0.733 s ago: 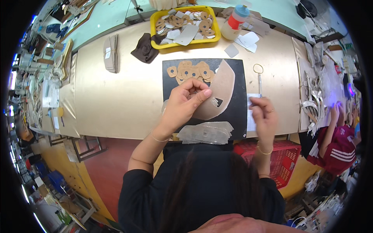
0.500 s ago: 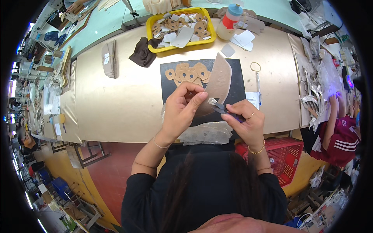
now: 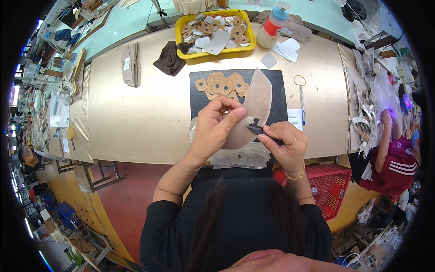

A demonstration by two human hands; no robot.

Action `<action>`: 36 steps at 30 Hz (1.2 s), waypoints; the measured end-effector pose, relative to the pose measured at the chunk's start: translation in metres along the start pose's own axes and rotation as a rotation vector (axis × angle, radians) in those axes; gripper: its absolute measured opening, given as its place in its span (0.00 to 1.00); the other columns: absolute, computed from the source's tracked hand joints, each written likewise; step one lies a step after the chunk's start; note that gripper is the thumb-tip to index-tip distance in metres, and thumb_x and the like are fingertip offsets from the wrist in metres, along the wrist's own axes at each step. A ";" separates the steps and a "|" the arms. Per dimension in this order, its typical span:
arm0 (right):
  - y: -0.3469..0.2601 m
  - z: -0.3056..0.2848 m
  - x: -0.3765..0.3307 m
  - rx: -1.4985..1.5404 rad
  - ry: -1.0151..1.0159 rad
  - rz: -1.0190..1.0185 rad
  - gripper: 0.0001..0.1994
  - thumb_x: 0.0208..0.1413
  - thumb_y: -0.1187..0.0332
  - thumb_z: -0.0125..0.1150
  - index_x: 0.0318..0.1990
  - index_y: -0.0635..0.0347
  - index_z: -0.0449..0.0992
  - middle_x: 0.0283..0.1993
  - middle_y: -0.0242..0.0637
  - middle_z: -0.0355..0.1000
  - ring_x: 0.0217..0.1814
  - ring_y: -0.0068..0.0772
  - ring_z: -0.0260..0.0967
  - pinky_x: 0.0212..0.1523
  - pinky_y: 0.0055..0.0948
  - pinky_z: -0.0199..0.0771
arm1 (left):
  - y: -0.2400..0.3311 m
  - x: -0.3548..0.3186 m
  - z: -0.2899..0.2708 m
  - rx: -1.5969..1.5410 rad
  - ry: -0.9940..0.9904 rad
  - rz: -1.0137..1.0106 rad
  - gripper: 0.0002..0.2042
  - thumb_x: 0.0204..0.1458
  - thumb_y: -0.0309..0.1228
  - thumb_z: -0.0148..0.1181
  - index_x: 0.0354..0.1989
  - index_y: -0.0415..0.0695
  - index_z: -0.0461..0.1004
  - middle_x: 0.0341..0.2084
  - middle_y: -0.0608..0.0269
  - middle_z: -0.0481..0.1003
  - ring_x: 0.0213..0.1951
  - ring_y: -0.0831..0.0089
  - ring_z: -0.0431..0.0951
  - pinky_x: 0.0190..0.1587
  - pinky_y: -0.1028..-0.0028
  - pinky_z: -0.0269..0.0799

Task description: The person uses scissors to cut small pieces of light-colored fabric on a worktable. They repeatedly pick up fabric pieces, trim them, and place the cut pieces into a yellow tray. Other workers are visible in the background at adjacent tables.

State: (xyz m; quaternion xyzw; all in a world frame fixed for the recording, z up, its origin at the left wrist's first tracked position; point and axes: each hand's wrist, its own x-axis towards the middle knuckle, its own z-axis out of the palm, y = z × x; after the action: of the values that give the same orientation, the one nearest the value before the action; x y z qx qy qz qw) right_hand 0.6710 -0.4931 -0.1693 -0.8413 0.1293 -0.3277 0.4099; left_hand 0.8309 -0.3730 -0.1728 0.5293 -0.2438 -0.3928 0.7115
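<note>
My left hand [image 3: 216, 123] pinches a beige, blade-shaped panel [image 3: 260, 96] between thumb and fingers, tilted up over a black mat [image 3: 278, 100]. In my right hand [image 3: 288, 141] are dark thread snips [image 3: 256, 129], their blades at the panel's right edge beside a small whitish patch. The blades look parted. On the mat behind my left hand lie several tan pieces with keyhole cut-outs [image 3: 226, 85]. Thin greyish translucent sheets [image 3: 240, 158] are spread along the table's near edge, below the panel.
Behind the mat stands a yellow basket [image 3: 181, 55] of tan and white pieces, next to a blue-capped bottle [image 3: 272, 28]. A dark cloth [image 3: 170, 59] and a banded beige stack [image 3: 130, 65] lie left. A red crate [image 3: 333, 186] sits below right; another person [image 3: 394, 158] is at far right.
The panel has tipped, its lower end now showing more below my left hand. The snips have shifted slightly, and their blades now appear parted at the panel's edge.
</note>
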 end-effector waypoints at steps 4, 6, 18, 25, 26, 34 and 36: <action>0.006 0.001 -0.005 0.053 0.135 -0.022 0.11 0.43 0.75 0.75 0.33 0.66 0.79 0.31 0.42 0.77 0.29 0.29 0.75 0.27 0.22 0.73 | 0.001 0.001 -0.004 -0.071 -0.003 -0.085 0.08 0.59 0.30 0.62 0.41 0.39 0.72 0.32 0.71 0.73 0.36 0.87 0.69 0.40 0.85 0.65; 0.011 0.000 -0.008 0.103 0.228 -0.023 0.11 0.47 0.73 0.74 0.36 0.66 0.78 0.32 0.42 0.76 0.29 0.27 0.73 0.27 0.21 0.72 | 0.002 0.000 -0.004 -0.081 0.017 -0.100 0.08 0.59 0.30 0.62 0.41 0.39 0.72 0.32 0.72 0.73 0.36 0.87 0.69 0.41 0.85 0.65; 0.034 -0.021 -0.018 0.592 0.482 0.201 0.14 0.67 0.64 0.53 0.49 0.67 0.68 0.35 0.38 0.69 0.21 0.12 0.51 0.20 0.13 0.51 | -0.061 -0.044 -0.024 1.245 -0.884 0.683 0.10 0.46 0.36 0.65 0.26 0.43 0.74 0.29 0.64 0.72 0.34 0.68 0.74 0.33 0.70 0.72; 0.033 -0.007 -0.015 0.483 0.323 0.324 0.18 0.67 0.63 0.52 0.57 0.67 0.68 0.38 0.37 0.68 0.26 0.13 0.56 0.25 0.12 0.57 | -0.076 -0.046 -0.046 1.062 -0.883 0.516 0.16 0.48 0.48 0.66 0.30 0.46 0.77 0.28 0.68 0.71 0.32 0.69 0.73 0.31 0.71 0.71; 0.034 -0.004 -0.013 0.470 0.301 0.357 0.18 0.68 0.63 0.51 0.58 0.67 0.68 0.38 0.36 0.68 0.26 0.13 0.56 0.26 0.12 0.58 | -0.076 -0.046 -0.044 1.035 -0.829 0.515 0.16 0.47 0.48 0.67 0.30 0.47 0.78 0.28 0.68 0.71 0.31 0.69 0.73 0.29 0.71 0.71; 0.035 0.012 -0.004 0.401 0.075 0.505 0.18 0.71 0.61 0.44 0.57 0.63 0.71 0.33 0.29 0.67 0.26 0.12 0.52 0.25 0.13 0.54 | -0.087 -0.051 -0.040 1.254 -0.750 0.323 0.20 0.46 0.41 0.68 0.43 0.45 0.72 0.36 0.60 0.67 0.41 0.62 0.69 0.44 0.65 0.64; 0.035 0.014 -0.003 0.393 0.056 0.501 0.17 0.70 0.61 0.45 0.55 0.63 0.73 0.33 0.28 0.67 0.25 0.12 0.51 0.25 0.14 0.52 | -0.091 -0.051 -0.038 1.235 -0.710 0.284 0.18 0.45 0.40 0.68 0.40 0.45 0.72 0.35 0.60 0.68 0.41 0.62 0.69 0.44 0.64 0.64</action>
State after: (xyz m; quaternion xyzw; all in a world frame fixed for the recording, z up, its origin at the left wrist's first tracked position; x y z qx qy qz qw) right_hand 0.6793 -0.5054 -0.2045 -0.6787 0.2781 -0.2585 0.6286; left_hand 0.8034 -0.3216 -0.2676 0.6382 -0.7038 -0.2355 0.2049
